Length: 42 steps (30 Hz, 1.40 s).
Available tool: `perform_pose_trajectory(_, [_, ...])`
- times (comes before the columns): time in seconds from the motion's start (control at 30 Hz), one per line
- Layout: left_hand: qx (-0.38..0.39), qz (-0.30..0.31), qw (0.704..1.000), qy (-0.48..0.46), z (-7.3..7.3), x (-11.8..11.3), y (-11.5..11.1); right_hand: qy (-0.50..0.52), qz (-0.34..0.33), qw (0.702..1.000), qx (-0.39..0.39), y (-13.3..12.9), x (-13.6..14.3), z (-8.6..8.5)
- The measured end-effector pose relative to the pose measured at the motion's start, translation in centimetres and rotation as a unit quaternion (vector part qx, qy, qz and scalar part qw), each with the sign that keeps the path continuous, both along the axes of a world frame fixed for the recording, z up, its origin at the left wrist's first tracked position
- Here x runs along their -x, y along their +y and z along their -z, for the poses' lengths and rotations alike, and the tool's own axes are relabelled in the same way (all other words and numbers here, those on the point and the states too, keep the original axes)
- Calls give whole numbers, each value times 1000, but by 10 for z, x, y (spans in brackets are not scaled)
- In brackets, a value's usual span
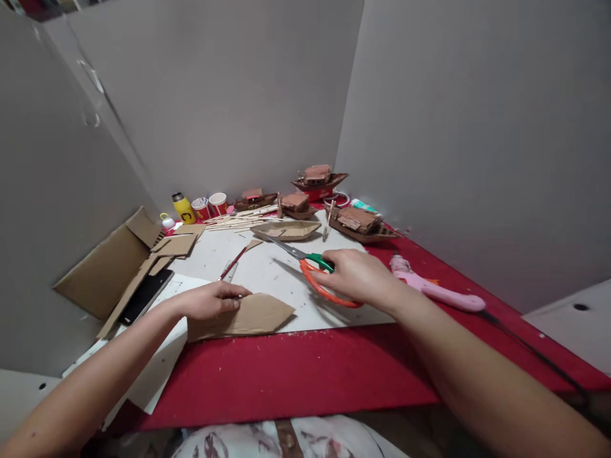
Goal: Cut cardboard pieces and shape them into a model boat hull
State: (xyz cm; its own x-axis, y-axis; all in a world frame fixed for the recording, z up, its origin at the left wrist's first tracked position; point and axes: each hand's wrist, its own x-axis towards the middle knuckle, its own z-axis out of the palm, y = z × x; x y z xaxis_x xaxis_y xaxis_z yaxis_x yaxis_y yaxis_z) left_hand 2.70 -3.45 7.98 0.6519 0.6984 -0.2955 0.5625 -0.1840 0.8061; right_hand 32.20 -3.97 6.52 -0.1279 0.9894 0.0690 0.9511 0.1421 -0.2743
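My right hand [356, 273] is wrapped round a pair of scissors [329, 294] with one orange and one green handle. The blades point to the far left, above the white work surface and apart from any cardboard. My left hand [214, 299] grips a brown cardboard piece [262, 312] by its left part, fingers on top. That piece tapers to a point on the right; my hand hides some of it. Just beyond my left hand lie a red-handled craft knife or brush [232, 264] and a small cardboard offcut [253, 244]. Past the scissor tips sits a cardboard boat hull [286, 230].
Finished model boats [360, 222] stand at the back and right. A pink glue gun [442, 289] with a cord lies on the red tablecloth [286, 375]. Wooden sticks [233, 220], paper cups [218, 202], a yellow bottle [184, 208] and cardboard sheets [107, 273] sit back left.
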Motion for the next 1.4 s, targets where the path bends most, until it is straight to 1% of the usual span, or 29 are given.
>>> perform_pose_trajectory(0.07, [-32, 45, 998, 30, 4, -10, 9, -83, 11, 996, 38, -3, -6, -2])
perform_pose_trajectory(0.13, [-76, 75, 993, 46, 10, -25, 16, -130, 18, 989, 68, -5, -10, 0])
perform_pose_trajectory(0.27, [-160, 120, 979, 44, 22, -61, 24, -170, 2, 983, 74, -4, -12, 14])
perform_pose_trajectory(0.33, [-221, 143, 964, 45, 25, -72, 28, -175, -6, 981, 79, -1, -11, 21])
perform_pose_trajectory(0.4, [-311, 152, 937, 51, 25, -73, 33, -176, -12, 981, 85, 0, -9, 26])
perform_pose_trajectory(0.43, [-350, 140, 925, 52, 25, -69, 36, -177, -15, 980, 85, 1, -8, 27])
perform_pose_trajectory(0.47, [-374, 112, 919, 52, 25, -61, 40, -179, -18, 980, 85, 1, -8, 28])
perform_pose_trajectory(0.5, [-383, 74, 919, 56, 26, -51, 43, -181, -21, 980, 85, 1, -8, 28])
perform_pose_trajectory(0.57, [-381, -19, 922, 62, 27, -23, 46, -191, -26, 978, 84, 0, -10, 28])
perform_pose_trajectory(0.67, [-347, -117, 924, 110, 32, 19, 39, -210, -26, 974, 80, -2, -15, 28])
perform_pose_trajectory(0.7, [-330, -135, 925, 129, 33, 29, 33, -215, -21, 974, 71, -3, -16, 28])
perform_pose_trajectory(0.77, [-304, -136, 929, 164, 35, 41, 20, -210, -19, 977, 36, -5, -14, 26])
perform_pose_trajectory(0.8, [-294, -130, 929, 185, 36, 43, 14, -195, -31, 980, 19, -7, -10, 24])
perform_pose_trajectory(0.87, [-280, -122, 924, 230, 38, 42, 4, -143, -89, 986, 4, -10, 3, 21])
perform_pose_trajectory(0.97, [-268, -130, 916, 267, 40, 35, -1, -80, -188, 979, 25, -13, 32, 20])
perform_pose_trajectory(1.03, [-259, -144, 916, 269, 41, 34, 2, -78, -211, 974, 39, -12, 49, 22])
perform_pose_trajectory(1.1, [-249, -154, 918, 267, 43, 36, 6, -71, -228, 970, 50, -7, 60, 25])
perform_pose_trajectory(1.2, [-244, -166, 920, 260, 45, 43, 11, -39, -294, 952, 69, 9, 69, 26])
perform_pose_trajectory(1.27, [-240, -178, 920, 253, 46, 47, 13, -48, -320, 944, 55, 26, 77, 23])
perform_pose_trajectory(1.3, [-238, -186, 920, 251, 46, 49, 14, -64, -314, 947, 33, 36, 82, 21])
perform_pose_trajectory(1.33, [-233, -194, 920, 247, 46, 51, 14, -85, -304, 949, -6, 47, 89, 19])
perform_pose_trajectory(1.4, [-221, -210, 923, 236, 47, 55, 16, -98, -298, 949, -39, 71, 105, 17])
